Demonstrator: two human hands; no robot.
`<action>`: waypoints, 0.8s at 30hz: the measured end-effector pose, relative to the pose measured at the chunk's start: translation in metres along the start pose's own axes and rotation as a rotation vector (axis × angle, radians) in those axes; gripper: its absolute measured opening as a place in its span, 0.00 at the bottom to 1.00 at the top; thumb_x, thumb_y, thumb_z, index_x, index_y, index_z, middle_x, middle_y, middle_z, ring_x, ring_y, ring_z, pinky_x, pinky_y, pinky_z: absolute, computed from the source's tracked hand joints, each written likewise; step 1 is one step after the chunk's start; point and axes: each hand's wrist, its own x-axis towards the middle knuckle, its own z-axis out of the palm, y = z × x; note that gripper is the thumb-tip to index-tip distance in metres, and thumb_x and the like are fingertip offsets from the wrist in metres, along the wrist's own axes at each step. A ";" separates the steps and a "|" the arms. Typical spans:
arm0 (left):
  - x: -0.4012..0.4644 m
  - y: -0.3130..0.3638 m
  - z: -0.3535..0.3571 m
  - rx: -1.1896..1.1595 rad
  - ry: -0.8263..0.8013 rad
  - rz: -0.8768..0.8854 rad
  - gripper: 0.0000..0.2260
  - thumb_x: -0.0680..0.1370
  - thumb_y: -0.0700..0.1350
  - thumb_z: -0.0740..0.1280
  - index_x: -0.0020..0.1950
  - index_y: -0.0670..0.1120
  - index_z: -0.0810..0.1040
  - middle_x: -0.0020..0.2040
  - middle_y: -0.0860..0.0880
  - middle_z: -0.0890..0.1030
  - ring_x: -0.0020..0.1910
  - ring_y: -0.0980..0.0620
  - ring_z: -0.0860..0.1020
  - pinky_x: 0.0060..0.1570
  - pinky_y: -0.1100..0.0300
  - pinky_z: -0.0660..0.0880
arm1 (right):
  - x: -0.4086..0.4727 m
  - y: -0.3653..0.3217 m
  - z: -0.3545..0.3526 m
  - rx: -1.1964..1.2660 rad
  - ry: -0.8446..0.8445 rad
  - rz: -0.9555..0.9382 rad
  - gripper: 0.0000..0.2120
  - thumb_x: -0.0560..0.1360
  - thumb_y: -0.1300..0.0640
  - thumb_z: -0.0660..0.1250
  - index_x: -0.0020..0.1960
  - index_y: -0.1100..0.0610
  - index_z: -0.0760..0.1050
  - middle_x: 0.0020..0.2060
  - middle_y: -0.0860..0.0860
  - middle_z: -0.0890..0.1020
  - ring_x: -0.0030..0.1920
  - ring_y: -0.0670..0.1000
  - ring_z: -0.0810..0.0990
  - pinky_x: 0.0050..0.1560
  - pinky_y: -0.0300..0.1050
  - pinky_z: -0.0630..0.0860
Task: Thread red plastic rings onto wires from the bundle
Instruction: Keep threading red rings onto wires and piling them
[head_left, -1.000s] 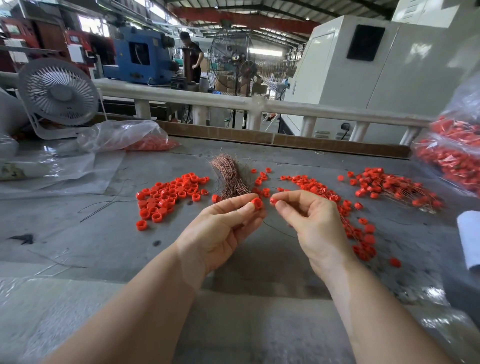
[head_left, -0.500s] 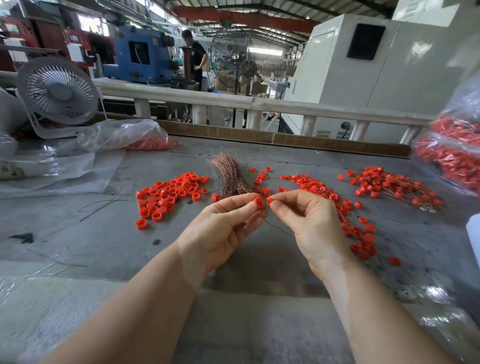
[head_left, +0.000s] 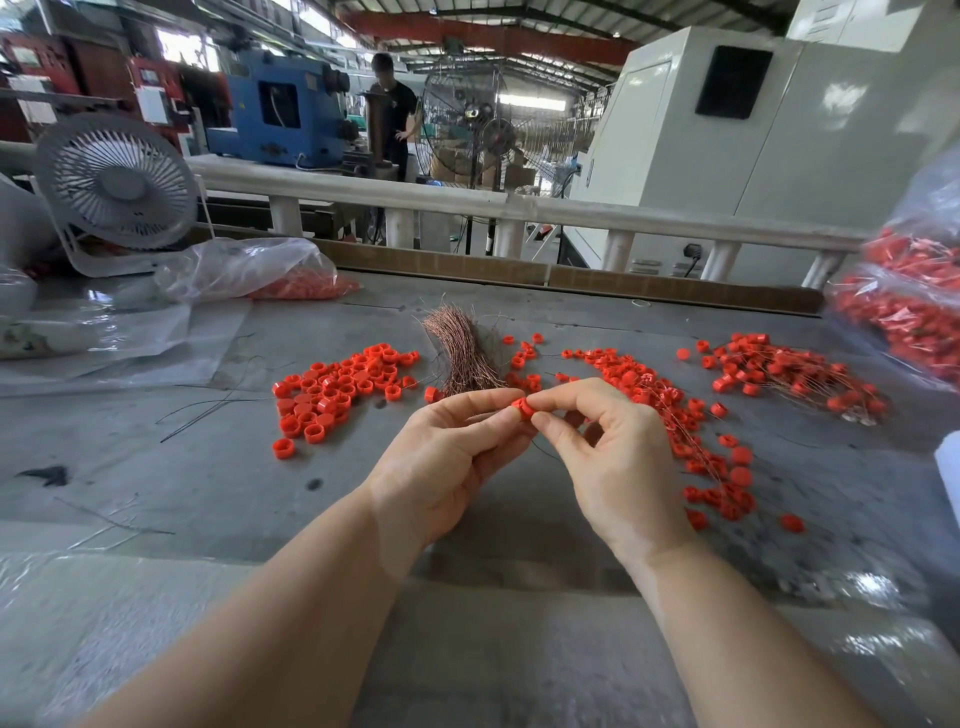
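Your left hand (head_left: 447, 457) and right hand (head_left: 613, 457) meet fingertip to fingertip above the grey worktable (head_left: 208, 483), w/ one small red plastic ring (head_left: 521, 409) caught between them. Left thumb and forefinger pinch the ring from its left side; right thumb and forefinger close on it from the right, other right fingers loosely curled below. A thin dark wire (head_left: 545, 451) trails down under your right fingers; can't tell if it's through the ring yet.

Just behind your hands lies the bundle of thin copper-coloured wires (head_left: 460, 348), fanned at the far end, resting on the table. To its left: a loose heap of red plastic rings (head_left: 337, 389), a few strays near it. To the right: a scatter of red rings w/ wires among them (head_left: 675, 415), running toward you past your right hand, and further right a separate pile of rings on wires (head_left: 789, 374).

Far left on the table: clear plastic bag w/ red pieces inside (head_left: 260, 270), and a small white desk fan (head_left: 119, 192) behind it. At the right edge, a bigger clear bag packed w/ red parts (head_left: 909, 301). A couple of loose dark wires (head_left: 208, 405) lie on the table left of the heap.
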 end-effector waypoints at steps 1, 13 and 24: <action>0.000 0.000 0.000 0.000 0.002 0.003 0.07 0.67 0.34 0.67 0.35 0.42 0.84 0.37 0.44 0.84 0.35 0.54 0.83 0.37 0.65 0.79 | 0.000 0.000 0.000 -0.015 0.004 -0.013 0.06 0.70 0.67 0.71 0.43 0.57 0.81 0.37 0.45 0.79 0.39 0.36 0.74 0.41 0.25 0.67; -0.002 0.001 0.003 0.003 -0.001 0.019 0.06 0.68 0.33 0.66 0.40 0.40 0.81 0.36 0.44 0.84 0.35 0.54 0.82 0.38 0.65 0.80 | 0.000 0.000 0.001 -0.096 0.072 -0.095 0.03 0.70 0.63 0.69 0.42 0.58 0.81 0.37 0.45 0.78 0.39 0.42 0.73 0.42 0.32 0.71; -0.001 0.001 0.002 0.079 -0.004 0.074 0.06 0.70 0.33 0.66 0.41 0.41 0.81 0.35 0.45 0.84 0.34 0.55 0.82 0.36 0.67 0.79 | 0.000 -0.003 0.001 -0.124 0.075 -0.088 0.02 0.70 0.65 0.71 0.42 0.60 0.81 0.37 0.49 0.80 0.38 0.46 0.76 0.41 0.35 0.73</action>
